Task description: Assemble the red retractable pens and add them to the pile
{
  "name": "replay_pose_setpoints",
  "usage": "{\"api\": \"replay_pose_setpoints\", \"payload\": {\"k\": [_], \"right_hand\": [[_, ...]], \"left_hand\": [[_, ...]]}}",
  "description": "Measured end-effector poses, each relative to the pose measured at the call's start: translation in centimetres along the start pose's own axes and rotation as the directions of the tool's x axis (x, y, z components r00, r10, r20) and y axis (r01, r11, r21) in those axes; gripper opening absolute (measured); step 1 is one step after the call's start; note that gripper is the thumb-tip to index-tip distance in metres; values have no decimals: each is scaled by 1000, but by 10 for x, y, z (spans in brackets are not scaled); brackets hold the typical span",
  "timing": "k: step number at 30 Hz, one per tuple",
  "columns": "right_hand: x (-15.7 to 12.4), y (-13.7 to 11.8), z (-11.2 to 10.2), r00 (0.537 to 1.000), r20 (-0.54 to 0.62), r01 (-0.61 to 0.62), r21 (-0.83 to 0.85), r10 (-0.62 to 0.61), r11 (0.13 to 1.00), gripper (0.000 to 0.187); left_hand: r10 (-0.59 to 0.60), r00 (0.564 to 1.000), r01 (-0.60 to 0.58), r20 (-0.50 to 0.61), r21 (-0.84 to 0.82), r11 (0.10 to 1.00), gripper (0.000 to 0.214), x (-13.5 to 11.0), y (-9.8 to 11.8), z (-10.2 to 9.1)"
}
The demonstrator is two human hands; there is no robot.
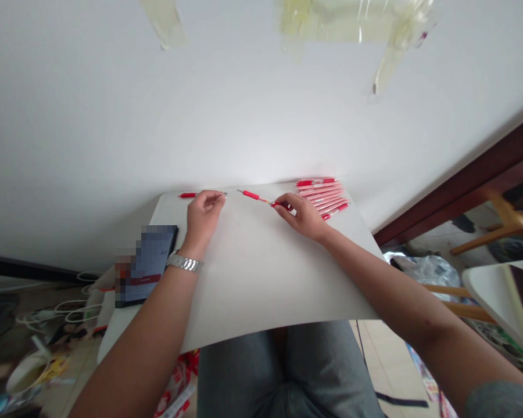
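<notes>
My left hand (pixel 204 213) is curled, its fingertips pinching a thin red-tipped pen part (pixel 188 195) that lies along the far edge of a white table (pixel 261 278). A silver watch (pixel 184 262) sits on that wrist. My right hand (pixel 300 213) pinches the end of a red and clear pen (pixel 256 197), which points away to the left. Just right of that hand lies a row of several red pens (pixel 325 195) side by side.
A dark phone (pixel 150 264) lies on the table's left side. A white wall stands right behind the table. Cables and clutter cover the floor at left; a wooden chair and another white table stand at right. My knees are under the near edge.
</notes>
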State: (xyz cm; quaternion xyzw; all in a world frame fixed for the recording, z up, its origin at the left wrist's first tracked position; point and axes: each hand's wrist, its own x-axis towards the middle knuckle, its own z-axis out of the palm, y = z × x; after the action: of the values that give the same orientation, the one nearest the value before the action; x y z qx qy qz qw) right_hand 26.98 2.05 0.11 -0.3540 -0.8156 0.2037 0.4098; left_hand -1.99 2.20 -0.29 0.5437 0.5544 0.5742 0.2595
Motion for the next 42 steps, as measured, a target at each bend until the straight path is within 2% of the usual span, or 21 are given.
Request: {"api": "replay_pose_setpoints", "payload": {"k": [3, 5, 11, 19, 42], "right_hand": [[0, 1, 1, 1000, 3, 0, 2, 0, 1000, 28], [-1, 2, 1, 1000, 1, 4, 3, -4, 1000, 28], [-1, 3, 2, 1000, -3, 18, -1, -18, 1000, 27], [-1, 3, 1, 1000, 11, 8, 3, -8, 1000, 27], [-1, 2, 1, 999, 33, 32, -1, -32, 999, 30]], "left_hand": [[-127, 992, 126, 3, -162, 979, 31, -2, 2, 5], [-170, 985, 174, 39, -257, 951, 33, -3, 5, 7], [-157, 973, 214, 170, -403, 890, 33, -6, 11, 10], [-117, 964, 209, 239, -407, 889, 31, -11, 17, 12], [-103, 958, 198, 266, -358, 912, 34, -15, 24, 12]]}}
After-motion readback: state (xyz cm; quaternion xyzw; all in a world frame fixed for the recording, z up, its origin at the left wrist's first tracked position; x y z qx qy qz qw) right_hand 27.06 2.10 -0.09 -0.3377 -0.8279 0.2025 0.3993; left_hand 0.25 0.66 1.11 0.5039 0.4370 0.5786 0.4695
